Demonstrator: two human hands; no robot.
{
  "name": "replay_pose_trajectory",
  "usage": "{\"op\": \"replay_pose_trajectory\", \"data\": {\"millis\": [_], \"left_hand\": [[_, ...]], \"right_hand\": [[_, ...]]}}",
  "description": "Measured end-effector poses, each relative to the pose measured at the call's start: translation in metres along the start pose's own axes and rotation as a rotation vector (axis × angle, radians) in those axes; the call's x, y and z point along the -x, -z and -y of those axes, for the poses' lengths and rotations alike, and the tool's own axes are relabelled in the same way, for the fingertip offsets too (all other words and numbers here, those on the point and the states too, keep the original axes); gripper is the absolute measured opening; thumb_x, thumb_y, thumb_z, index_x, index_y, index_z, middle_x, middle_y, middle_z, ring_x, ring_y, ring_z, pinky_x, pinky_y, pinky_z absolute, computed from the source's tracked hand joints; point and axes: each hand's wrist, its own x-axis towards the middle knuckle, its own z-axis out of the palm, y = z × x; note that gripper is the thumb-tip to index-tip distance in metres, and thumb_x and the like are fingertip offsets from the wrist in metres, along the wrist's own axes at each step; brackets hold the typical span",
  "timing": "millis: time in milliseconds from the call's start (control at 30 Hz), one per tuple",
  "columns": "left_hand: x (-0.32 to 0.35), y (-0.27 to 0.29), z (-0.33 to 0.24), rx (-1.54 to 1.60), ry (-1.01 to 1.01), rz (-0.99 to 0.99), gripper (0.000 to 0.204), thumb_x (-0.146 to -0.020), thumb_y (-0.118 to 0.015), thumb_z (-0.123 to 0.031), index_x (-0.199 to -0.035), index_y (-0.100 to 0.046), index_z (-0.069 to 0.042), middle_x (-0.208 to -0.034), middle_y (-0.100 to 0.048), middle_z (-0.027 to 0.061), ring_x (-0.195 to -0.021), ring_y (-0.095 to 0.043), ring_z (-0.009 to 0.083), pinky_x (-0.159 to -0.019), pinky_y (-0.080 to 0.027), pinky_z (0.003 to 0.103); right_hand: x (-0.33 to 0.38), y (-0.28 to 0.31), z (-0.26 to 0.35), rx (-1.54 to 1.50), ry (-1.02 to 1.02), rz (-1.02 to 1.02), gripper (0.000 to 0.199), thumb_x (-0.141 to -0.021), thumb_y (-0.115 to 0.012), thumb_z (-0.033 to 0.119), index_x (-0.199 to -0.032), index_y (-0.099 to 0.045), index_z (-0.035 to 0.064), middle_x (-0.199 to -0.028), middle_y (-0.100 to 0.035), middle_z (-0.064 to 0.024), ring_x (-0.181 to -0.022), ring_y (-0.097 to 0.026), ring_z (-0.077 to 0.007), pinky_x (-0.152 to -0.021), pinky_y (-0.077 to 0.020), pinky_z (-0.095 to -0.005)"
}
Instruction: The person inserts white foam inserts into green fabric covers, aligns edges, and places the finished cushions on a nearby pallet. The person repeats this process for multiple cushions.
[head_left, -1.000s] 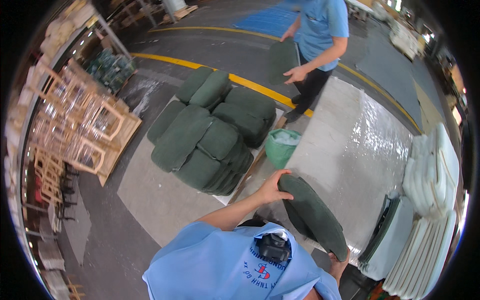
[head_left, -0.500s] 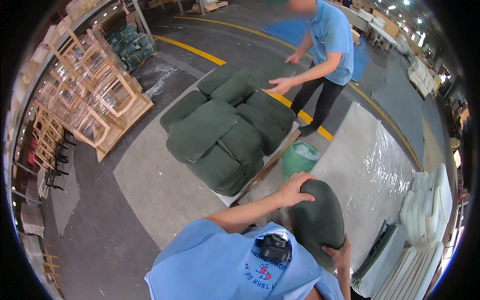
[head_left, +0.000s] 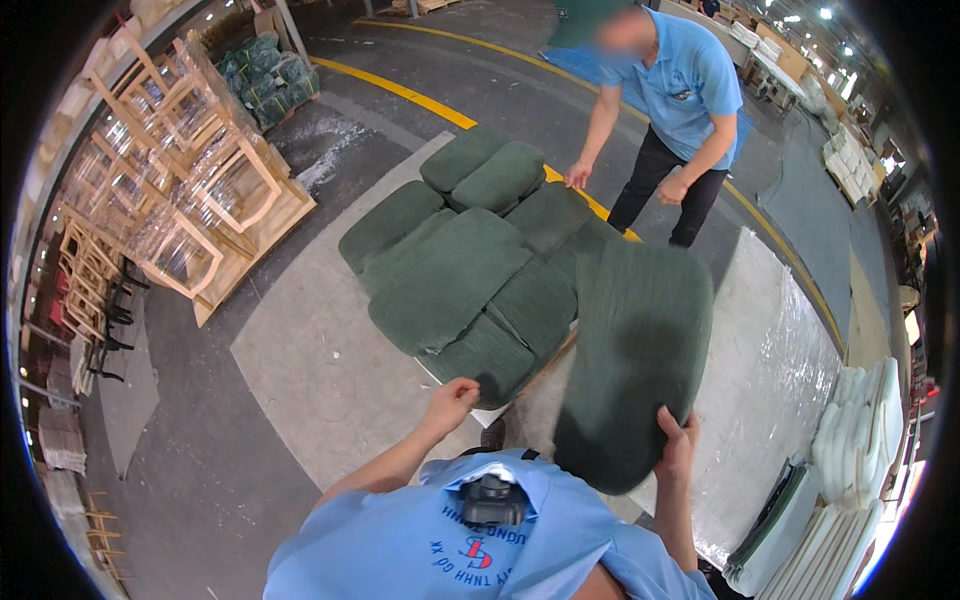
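Observation:
A dark green seat cushion (head_left: 640, 330), long with rounded ends, is in my right hand (head_left: 677, 440), gripped at its right edge near the lower end. Its broad face shows and hides part of the floor behind. My left hand (head_left: 455, 404) has its fingers curled together beside the near corner of a cushion pile (head_left: 450, 275); whether anything is in them cannot be made out. The pile holds several similar green cushions on a low pallet. Across it, a person in a blue shirt (head_left: 695, 75) has one hand (head_left: 578, 175) at the far-right cushions.
Wooden chair frames wrapped in film (head_left: 170, 190) stand on a pallet at the left. A film-covered grey slab (head_left: 770, 340) lies to my right, with white padded pieces (head_left: 855, 430) stacked beyond it. Yellow lines (head_left: 400, 90) cross the floor.
My left hand has let go of the cushion and moved left toward the pile. The cushion has turned its broad face up. The person opposite has released a cushion onto the pile and shifted right.

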Motion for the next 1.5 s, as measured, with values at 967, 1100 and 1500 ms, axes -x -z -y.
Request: {"op": "replay_pose_trajectory", "data": {"millis": [967,1100,1500], "left_hand": [[-0.046,0.046,-0.006,0.401,0.408,-0.231,0.055,-0.105,-0.068,-0.038,-0.143,-0.044,-0.005,-0.120,-0.067,0.0185,-0.088,-0.071,0.0317,-0.073,-0.062,0.048],[-0.047,0.047,-0.006,0.315,0.412,-0.259,0.058,-0.106,-0.067,-0.040,-0.145,-0.043,-0.005,-0.128,-0.065,0.0208,-0.089,-0.073,0.0328,-0.071,-0.062,0.046],[-0.065,-0.020,-0.019,0.153,0.389,0.096,0.063,-0.109,-0.047,-0.051,-0.156,-0.040,-0.010,-0.143,-0.059,0.0221,-0.090,-0.074,0.0303,-0.070,-0.063,0.037]], "right_hand": [[-0.083,-0.176,-0.195,0.257,-0.850,0.465,0.056,-0.103,-0.071,0.029,-0.147,-0.044,0.0073,-0.123,-0.065,-0.0133,-0.101,-0.072,-0.0312,-0.087,-0.0597,-0.0487],[-0.078,-0.155,-0.197,0.126,-0.854,0.455,0.046,-0.104,-0.070,0.025,-0.140,-0.049,0.0074,-0.118,-0.066,-0.0111,-0.097,-0.073,-0.0298,-0.080,-0.0608,-0.0451],[0.025,0.024,-0.218,0.160,-0.854,0.343,0.046,-0.104,-0.070,0.036,-0.144,-0.056,0.0161,-0.114,-0.070,-0.0002,-0.082,-0.065,-0.0126,-0.070,-0.0564,-0.0320]]}}
